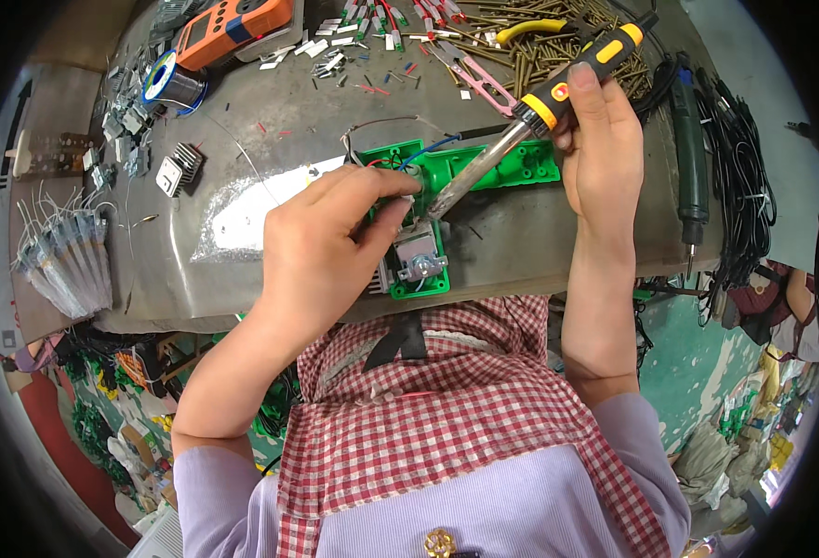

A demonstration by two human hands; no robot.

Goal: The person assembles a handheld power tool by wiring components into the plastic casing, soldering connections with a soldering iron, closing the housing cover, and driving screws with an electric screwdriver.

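One green housing (442, 166) lay open on the table (512, 251). Our right hand (605, 153) gripped the soldering iron (538, 110), its tip at the housing, and our left hand (324, 228) bent its fingers there, holding what, if anything, we could not tell.

No readable text right now: soldering iron (539, 110), 0 legible letters; over to the orange meter (228, 35), its face too small to make out; and the solder spool (160, 76), likewise unreadable!
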